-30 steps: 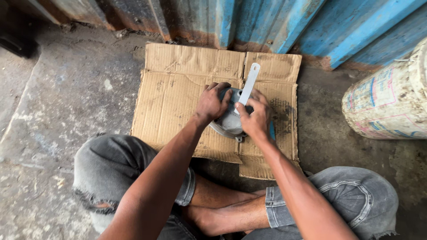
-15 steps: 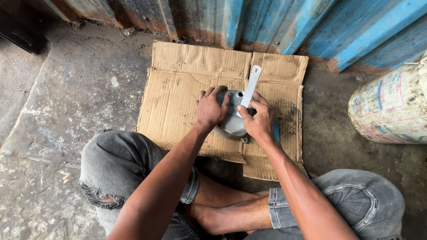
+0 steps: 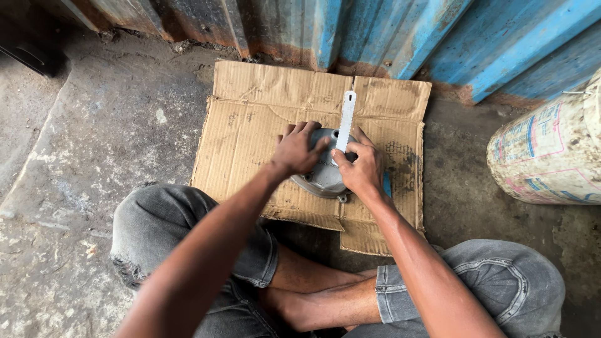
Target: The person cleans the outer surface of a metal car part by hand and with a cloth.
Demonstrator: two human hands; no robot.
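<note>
on cardboard [image 3: 250, 125], both hands press a grey cover [image 3: 322, 178], perhaps metal.

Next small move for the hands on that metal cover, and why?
Probably press the ruler flat across the grey metal cover: the right hand pinches its lower end, the left hand steadies the cover on the cardboard.

Matt cast-metal cover [image 3: 322, 178] on rough creased cardboard [image 3: 250, 125].

Perhaps roadside workshop: corrugated wall [image 3: 388, 37], concrete.
</note>
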